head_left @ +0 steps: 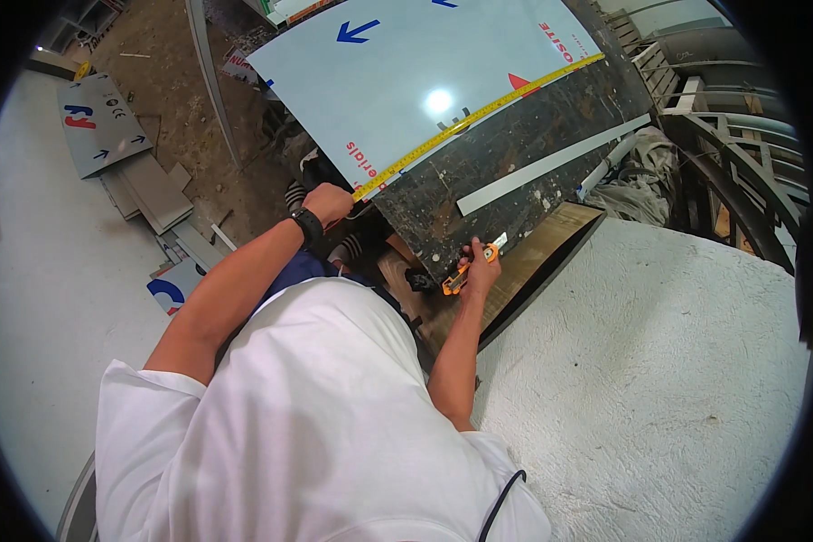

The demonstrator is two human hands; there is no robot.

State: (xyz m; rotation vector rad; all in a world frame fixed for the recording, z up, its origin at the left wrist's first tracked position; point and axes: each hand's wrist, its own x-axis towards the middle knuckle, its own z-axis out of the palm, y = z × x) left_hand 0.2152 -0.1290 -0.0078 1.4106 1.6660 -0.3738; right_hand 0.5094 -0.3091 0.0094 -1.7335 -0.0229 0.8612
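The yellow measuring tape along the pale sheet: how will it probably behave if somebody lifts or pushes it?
The yellow measuring tape is narrow for its length, so it is probably light and may bend when lifted. Pushed sideways, it may slide easily, since the pale sheet looks glossy, with a bright reflection.

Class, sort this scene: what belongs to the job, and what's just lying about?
In use, apparently:
tape measure, left hand at its near end
utility knife in right hand
printed panel
workbench

Lying about, apparently:
narrow pale strip
flat grey boards
crumpled grey sheeting
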